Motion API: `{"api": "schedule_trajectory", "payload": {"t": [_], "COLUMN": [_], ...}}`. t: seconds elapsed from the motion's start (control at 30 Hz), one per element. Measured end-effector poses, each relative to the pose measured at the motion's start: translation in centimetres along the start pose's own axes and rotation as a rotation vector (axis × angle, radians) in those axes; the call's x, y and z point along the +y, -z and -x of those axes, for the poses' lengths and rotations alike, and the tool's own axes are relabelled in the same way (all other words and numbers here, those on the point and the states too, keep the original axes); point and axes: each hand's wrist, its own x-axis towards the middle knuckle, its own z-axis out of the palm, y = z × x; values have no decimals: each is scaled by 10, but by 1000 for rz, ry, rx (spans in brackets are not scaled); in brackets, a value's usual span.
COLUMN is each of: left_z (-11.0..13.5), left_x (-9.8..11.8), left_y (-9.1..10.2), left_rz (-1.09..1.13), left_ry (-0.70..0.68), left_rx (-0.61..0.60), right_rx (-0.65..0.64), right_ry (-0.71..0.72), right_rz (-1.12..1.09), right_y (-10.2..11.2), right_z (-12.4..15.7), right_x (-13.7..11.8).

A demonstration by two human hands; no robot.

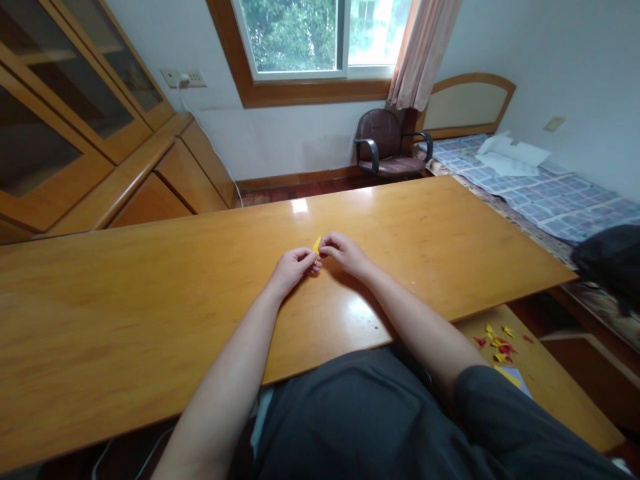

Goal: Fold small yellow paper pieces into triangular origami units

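Observation:
A small piece of folded yellow paper point(317, 245) is held just above the wooden table point(150, 300), its narrow tip pointing up and away from me. My left hand point(294, 268) pinches its lower end between thumb and fingers. On the other side, my right hand point(345, 252) has its thumb and forefinger closed at the paper's right edge. The fingers cover part of the paper, so its full shape is hidden.
On a lower wooden surface point(560, 380) at the right lie several small yellow and red folded paper pieces point(500, 343) and some flat paper sheets point(515, 379). A brown armchair point(383, 143) stands beyond the table. A bed point(550, 180) and a black bag point(613, 263) are at the right.

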Motion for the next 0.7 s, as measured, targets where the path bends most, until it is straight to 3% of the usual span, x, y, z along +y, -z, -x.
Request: {"api": "schedule_trajectory", "payload": {"t": [0.7], "left_z": [1], "left_x": [-1], "left_y": [-2], "left_rz": [-116], "left_ry": [-60], "left_rx": [56], "right_rx": [58], "right_ry": [-46], "right_rz": [58], "right_y": [-6], "right_z": [0], "right_x": [1]}}
